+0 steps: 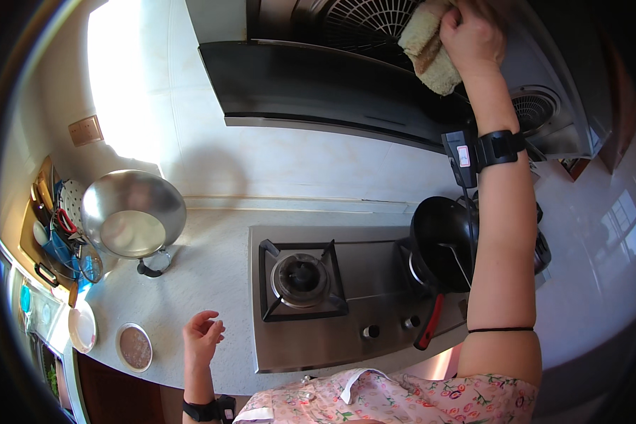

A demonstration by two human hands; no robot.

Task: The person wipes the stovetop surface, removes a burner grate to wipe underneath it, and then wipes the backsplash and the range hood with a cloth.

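Observation:
High up at the range hood [323, 79], my right hand [474, 37] grips a folded, pale yellow-green cleaning cloth [434, 69] with a brownish patch. The cloth lies over the edge of the hood's round black grille [368, 21]; whether it presses on the metal I cannot tell. A second round grille [532, 106] shows to the right of my forearm. My left hand [204, 334] hangs over the pale countertop [206, 275], left of the gas stove [360, 339], fingers loosely curled and holding nothing.
A black pan [440, 238] with a red handle [430, 323] sits on the right burner; the left burner [300, 275] is bare. On the left stand a steel wok [132, 212], a utensil rack [66, 233], a white plate [82, 327] and a bowl of brownish contents [135, 347].

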